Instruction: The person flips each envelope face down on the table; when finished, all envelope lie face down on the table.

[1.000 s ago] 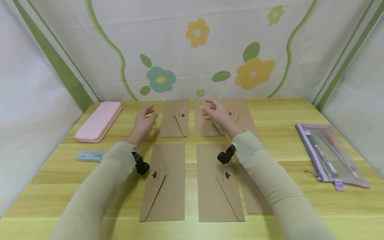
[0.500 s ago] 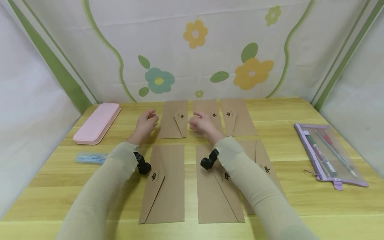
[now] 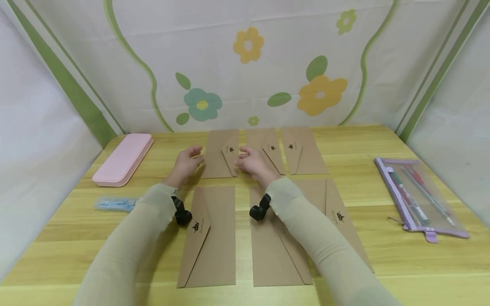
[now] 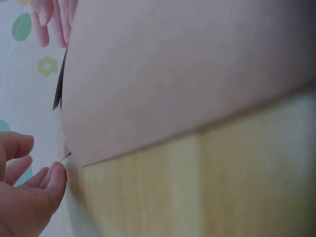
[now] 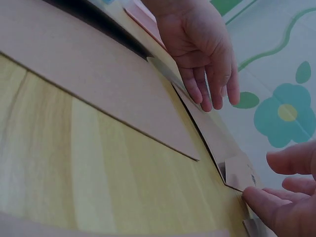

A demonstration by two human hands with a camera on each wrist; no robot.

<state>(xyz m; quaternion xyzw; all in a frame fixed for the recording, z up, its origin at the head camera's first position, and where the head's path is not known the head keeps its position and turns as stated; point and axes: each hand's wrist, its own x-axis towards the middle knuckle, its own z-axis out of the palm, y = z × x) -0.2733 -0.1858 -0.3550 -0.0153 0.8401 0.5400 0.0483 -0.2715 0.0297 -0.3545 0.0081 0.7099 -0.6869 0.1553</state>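
Brown paper envelopes with printed crowns lie in two rows. At the back-left envelope [image 3: 216, 155], my left hand [image 3: 186, 163] is by the left edge and my right hand [image 3: 253, 165] by the right edge, fingers loosely bent. In the left wrist view, the thumb of my left hand [image 4: 29, 197] is close to an envelope corner; contact is hard to tell. The right wrist view has my right hand [image 5: 289, 195] with its thumb at the envelope's near corner, and my left hand [image 5: 202, 54] with fingers hanging down. Neither hand visibly grips anything.
Beside it lie the back-middle envelope [image 3: 260, 138] and back-right envelope [image 3: 308, 155]. In front are the front-left envelope [image 3: 220, 250], front-middle envelope [image 3: 268, 263] and front-right envelope [image 3: 342, 229]. A pink case [image 3: 123, 159], blue packet [image 3: 116, 204] and mesh pencil pouch [image 3: 423, 195] flank them.
My right hand has moved left from over the back-middle envelope to the right edge of the back-left one. My left hand has shifted slightly right and down in view. The envelopes look unmoved.
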